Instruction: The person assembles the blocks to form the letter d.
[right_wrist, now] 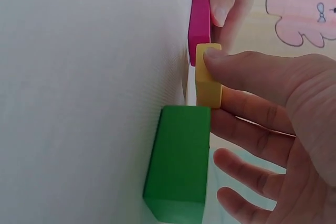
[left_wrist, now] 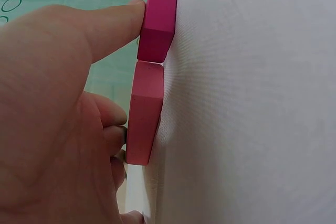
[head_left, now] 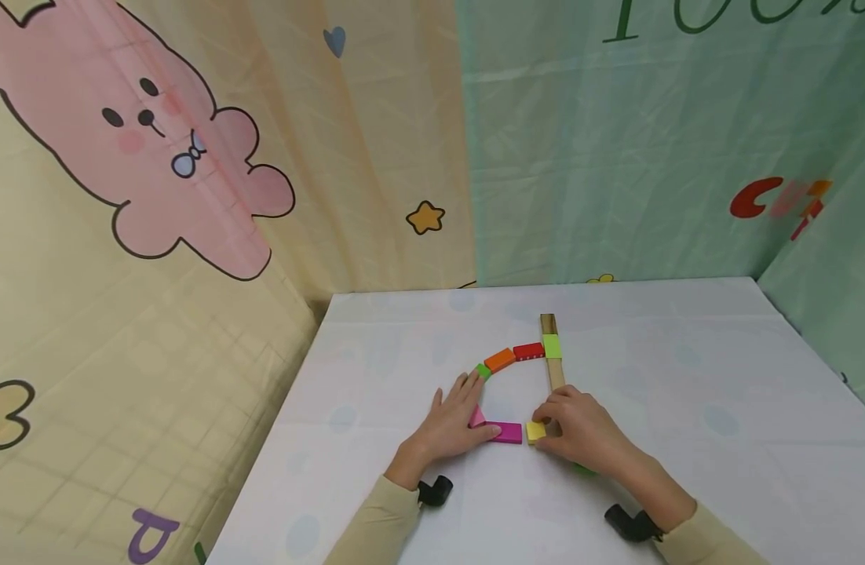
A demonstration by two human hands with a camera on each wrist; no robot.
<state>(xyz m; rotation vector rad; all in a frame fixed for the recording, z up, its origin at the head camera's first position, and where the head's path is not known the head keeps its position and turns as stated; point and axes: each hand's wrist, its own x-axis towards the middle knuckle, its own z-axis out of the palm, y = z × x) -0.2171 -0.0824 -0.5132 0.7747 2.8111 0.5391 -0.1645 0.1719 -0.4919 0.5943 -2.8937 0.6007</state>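
My right hand (head_left: 584,428) pinches a small yellow block (right_wrist: 209,77) between thumb and fingers, just right of a magenta block (head_left: 509,432). A narrow gap separates the two blocks in the head view. My left hand (head_left: 443,424) lies spread, its thumb touching the magenta block. Its other fingers reach along a pink block (left_wrist: 144,119) toward a small light green block (head_left: 483,370), partly covering both. A dark green block (right_wrist: 178,161) sits beneath the right hand, mostly hidden from the head view.
An orange block (head_left: 500,360) and a red block (head_left: 528,351) with white dots curve up to a lime green block (head_left: 552,346). Wooden strips (head_left: 556,373) run above and below it. All lie on a white-covered table (head_left: 376,337), with printed curtains (head_left: 390,141) behind.
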